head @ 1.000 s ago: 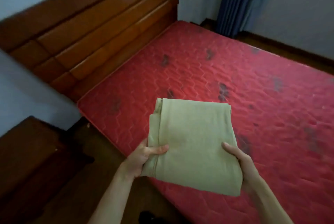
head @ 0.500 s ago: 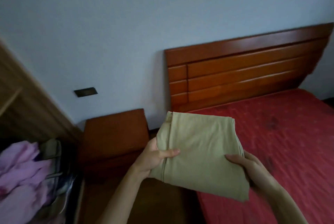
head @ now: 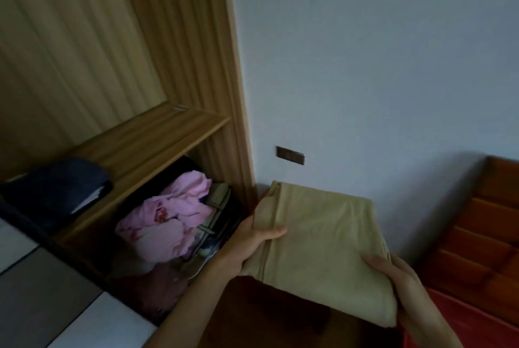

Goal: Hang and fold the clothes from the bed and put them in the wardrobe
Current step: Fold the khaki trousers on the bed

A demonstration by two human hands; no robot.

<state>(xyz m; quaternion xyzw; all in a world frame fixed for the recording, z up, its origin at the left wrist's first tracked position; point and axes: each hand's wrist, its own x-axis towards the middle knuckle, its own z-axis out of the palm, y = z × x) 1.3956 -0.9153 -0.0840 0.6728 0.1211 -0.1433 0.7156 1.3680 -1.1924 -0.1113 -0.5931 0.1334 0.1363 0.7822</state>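
1. A second ago the person faced the bed; now they have turned to the open wardrobe [head: 157, 134], where a dark folded garment [head: 56, 184] lies on the shelf and pink clothes [head: 168, 224] are bundled below.
2. The left hand [head: 247, 246] pinches the beige folded garment [head: 323, 249], thumb on top.
3. The garment is held in the air, just beside the wardrobe.
4. The right hand [head: 398, 286] clasps its right edge.
5. With the bed [head: 460, 316] at the far right, folding seems done and stowing comes next.
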